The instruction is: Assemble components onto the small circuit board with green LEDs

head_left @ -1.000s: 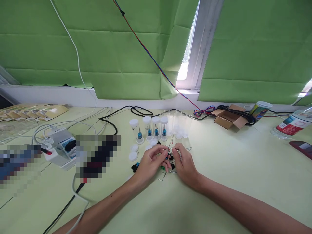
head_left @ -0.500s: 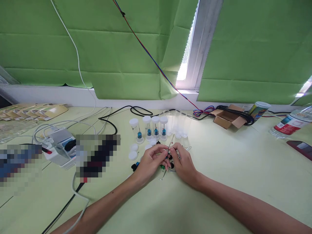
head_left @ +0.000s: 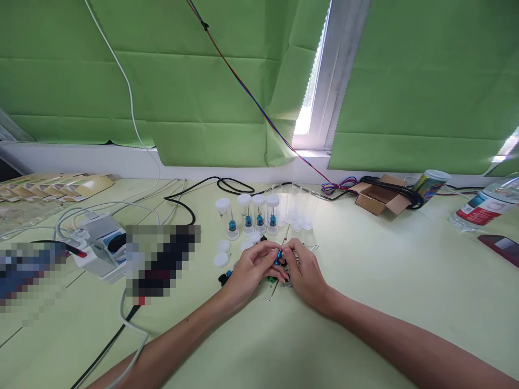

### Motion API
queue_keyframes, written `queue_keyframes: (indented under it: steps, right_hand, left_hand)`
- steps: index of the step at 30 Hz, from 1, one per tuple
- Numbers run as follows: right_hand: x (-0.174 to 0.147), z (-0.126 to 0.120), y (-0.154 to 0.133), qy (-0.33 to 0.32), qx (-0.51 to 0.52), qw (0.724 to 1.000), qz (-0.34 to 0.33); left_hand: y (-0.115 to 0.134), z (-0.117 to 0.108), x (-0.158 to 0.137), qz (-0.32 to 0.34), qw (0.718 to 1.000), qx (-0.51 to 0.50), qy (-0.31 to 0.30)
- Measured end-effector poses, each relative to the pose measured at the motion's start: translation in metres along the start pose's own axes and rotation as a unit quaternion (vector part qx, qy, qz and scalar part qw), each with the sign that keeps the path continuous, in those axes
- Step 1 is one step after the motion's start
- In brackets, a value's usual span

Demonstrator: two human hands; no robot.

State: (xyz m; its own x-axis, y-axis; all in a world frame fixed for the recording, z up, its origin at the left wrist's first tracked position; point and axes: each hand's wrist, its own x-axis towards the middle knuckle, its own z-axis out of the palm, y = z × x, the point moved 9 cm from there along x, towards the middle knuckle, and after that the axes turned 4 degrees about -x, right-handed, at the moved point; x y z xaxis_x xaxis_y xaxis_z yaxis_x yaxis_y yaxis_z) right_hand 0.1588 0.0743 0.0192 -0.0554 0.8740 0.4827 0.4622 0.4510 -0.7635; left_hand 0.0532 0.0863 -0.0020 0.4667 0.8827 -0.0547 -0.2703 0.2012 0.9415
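Note:
My left hand [head_left: 252, 267] pinches a small blue part [head_left: 278, 257] between thumb and fingers. A thin metal rod [head_left: 286, 232] with a tiny reddish bead sticks up from it. Close against it on the right, my right hand [head_left: 305, 270] has its thumb and fingers closed at the part; its exact grip is hidden. Beneath the fingers lie a small green part [head_left: 271, 279], black pieces and a bent metal wire [head_left: 272, 294]. Blue and black parts [head_left: 223, 277] rest beside my left wrist.
Behind the hands, several white-capped clear tubes [head_left: 244, 213] hold blue parts; uncapped clear tubes [head_left: 295, 202] stand to their right. Loose white caps [head_left: 221, 260] lie at left. A cardboard box [head_left: 373, 202], water bottle [head_left: 482, 208], phone [head_left: 500, 248] and white power strip [head_left: 99, 259] with cables surround them.
The blue part has turned into clearer view between my fingers, and its rod has tilted slightly. Both hands stay nearly in place.

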Motion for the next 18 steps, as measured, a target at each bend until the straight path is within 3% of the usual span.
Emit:
queue_keyframes:
  steps: [18]
  right_hand:
    - [0.0001,0.0033,-0.0012,-0.018,-0.023,1.0,-0.002]
  left_hand:
    - [0.0047,0.0036,-0.0006,0.016,0.999,0.035,0.002]
